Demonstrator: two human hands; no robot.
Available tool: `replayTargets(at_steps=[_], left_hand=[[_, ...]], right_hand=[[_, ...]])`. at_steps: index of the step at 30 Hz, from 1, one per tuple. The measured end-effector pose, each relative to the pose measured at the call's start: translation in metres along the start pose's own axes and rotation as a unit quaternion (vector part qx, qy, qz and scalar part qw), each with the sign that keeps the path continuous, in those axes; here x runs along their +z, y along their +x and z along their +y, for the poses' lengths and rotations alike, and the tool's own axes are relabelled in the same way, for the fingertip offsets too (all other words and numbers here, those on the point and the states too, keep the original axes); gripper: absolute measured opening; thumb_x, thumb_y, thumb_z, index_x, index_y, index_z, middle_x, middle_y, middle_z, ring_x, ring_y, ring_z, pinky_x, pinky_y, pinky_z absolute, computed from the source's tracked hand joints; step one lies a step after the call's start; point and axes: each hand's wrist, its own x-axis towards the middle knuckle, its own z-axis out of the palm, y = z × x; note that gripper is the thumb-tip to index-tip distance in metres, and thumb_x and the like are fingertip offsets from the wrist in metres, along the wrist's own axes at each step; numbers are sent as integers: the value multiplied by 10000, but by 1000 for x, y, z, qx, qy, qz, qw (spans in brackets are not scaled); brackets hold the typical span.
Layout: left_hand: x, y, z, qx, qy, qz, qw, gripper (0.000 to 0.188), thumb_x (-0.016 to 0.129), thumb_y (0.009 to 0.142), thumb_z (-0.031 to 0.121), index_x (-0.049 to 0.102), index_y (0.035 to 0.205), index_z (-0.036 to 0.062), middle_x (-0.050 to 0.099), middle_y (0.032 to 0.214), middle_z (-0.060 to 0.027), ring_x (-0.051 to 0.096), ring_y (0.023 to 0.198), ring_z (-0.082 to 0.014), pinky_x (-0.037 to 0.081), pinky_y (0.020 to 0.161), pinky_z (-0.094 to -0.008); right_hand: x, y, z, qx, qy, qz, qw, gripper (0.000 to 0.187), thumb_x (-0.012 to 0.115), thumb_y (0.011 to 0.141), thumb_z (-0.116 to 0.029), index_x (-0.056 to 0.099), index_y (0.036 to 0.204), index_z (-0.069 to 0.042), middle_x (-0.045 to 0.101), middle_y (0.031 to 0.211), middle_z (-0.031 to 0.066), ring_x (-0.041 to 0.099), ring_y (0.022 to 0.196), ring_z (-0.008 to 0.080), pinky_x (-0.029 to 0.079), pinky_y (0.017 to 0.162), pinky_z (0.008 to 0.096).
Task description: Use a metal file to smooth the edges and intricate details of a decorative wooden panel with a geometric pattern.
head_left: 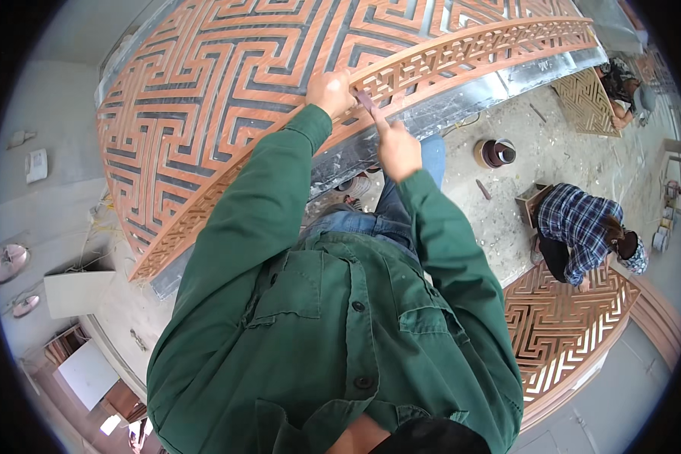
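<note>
A large reddish-brown wooden lattice panel [227, 91] lies before me, with a raised openwork border strip [461, 57] along its curved near side. My left hand [331, 94] rests closed at this border; its curled fingers hide what they grip, if anything. Just right of it, my right hand [399, 150] is closed on a small flat purplish-brown piece [365, 98], forefinger stretched along it. The piece touches the border strip beside my left fingers. Whether it is a blade or folded sandpaper, I cannot tell.
Under the panel is a dark, scuffed tabletop [340, 159]. A dark round pot [498, 153] stands on the littered floor to the right. A person in a checked shirt [579, 227] bends over another lattice panel [560, 325]. Farther off, another person [624, 91] handles a smaller lattice [586, 102].
</note>
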Motion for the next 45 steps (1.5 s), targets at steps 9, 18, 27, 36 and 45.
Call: replayTargets(at_steps=[9,18,27,36,45], left_hand=[[-1,0,8,-9,21,7,1000,396,801,672,279,635,931,28,695,862,-199,675,872,-362,541,746,-458],[2,4,-4,-19,32,-7,999,427,826,647,282,632,942,41,703,889,-182,679,883,-349,541,746,-460],[2,5,-4,9,1,-45,999,503,858,599,251,620,973,14,694,936,-204,668,915,-371,534,777,-450],[12,-5,-5,13,-18,15,1000,446,816,659,233,593,982,21,689,899,-201,667,907,-379,531,763,-475],[19,-19,13,31,7,48,998,343,748,723,203,567,953,24,691,882,-185,675,863,-380,532,745,-489]], right_hand=[[14,42,-5,-23,-29,88,995,555,485,863,-58,465,1408,-159,613,896,207,674,693,371,552,618,486],[18,-3,-6,-10,-34,27,999,572,467,883,-73,426,1446,-160,596,914,202,673,716,376,548,627,481],[1,12,-5,-43,6,-17,999,526,486,877,-81,486,1394,-179,625,953,207,681,775,379,552,678,478],[20,5,-12,30,44,24,998,533,526,855,-94,502,1374,-213,642,928,191,675,797,392,546,678,491],[-45,-29,-6,-3,-38,-46,998,564,535,842,-74,504,1386,-221,642,900,201,674,783,388,545,672,479]])
